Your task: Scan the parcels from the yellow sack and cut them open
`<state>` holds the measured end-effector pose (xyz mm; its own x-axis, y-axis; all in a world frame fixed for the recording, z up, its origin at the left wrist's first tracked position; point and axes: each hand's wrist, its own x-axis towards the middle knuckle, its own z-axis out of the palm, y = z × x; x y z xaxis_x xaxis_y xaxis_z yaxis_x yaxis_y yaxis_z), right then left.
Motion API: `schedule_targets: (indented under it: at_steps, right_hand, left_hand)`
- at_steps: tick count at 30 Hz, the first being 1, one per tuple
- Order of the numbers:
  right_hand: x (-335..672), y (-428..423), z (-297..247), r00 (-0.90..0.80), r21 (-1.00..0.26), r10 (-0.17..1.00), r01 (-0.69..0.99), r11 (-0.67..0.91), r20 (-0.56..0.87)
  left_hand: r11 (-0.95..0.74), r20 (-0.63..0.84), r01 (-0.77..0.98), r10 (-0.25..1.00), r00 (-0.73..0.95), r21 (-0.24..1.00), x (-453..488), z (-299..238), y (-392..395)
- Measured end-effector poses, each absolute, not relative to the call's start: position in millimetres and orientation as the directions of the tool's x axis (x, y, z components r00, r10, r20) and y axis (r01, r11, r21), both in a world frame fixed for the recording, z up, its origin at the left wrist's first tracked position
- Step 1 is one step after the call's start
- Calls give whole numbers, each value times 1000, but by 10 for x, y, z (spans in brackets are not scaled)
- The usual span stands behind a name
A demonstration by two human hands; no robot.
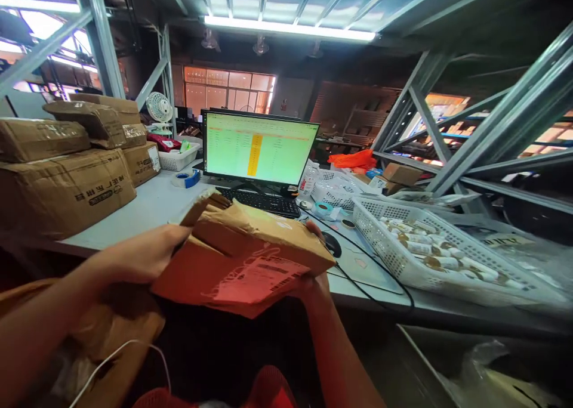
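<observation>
I hold a small brown cardboard parcel point(250, 250) in front of me, above the near edge of the white desk point(147, 208). A printed shipping label covers its reddish underside and one top flap is torn open. My left hand point(138, 254) grips the parcel's left end. My right hand point(316, 283) supports it from below at the right, mostly hidden behind the box.
A monitor point(258, 147) with a green spreadsheet and a keyboard point(262, 202) stand behind the parcel. Stacked cardboard boxes point(67, 187) fill the desk's left. A white basket of small bottles point(443, 256) lies at right, beside a mouse point(332, 243). Metal racking surrounds the desk.
</observation>
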<state>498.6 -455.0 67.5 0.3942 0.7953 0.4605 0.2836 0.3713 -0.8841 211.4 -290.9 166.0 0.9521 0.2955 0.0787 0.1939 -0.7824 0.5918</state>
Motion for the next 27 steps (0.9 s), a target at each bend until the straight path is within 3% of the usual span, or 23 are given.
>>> schedule_targets:
  at_steps: [5,11,18,27]
  right_hand:
    - [5022,-4709,752,473,-797,642,320,513,603]
    - [4917,-4811,778,565,-797,612,143,587,553]
    - [4680,-4780,852,694,-750,522,39,660,496]
    - [4752,-4975,869,735,-749,475,67,659,484]
  left_hand:
    - [-705,147,135,324,935,697,2317,1408,-2922]
    - [-677,188,108,348,918,728,2355,1369,-2777]
    - [-683,107,1,116,988,730,2621,1340,-3046]
    - [-565,155,-30,174,973,824,2692,1031,-3127]
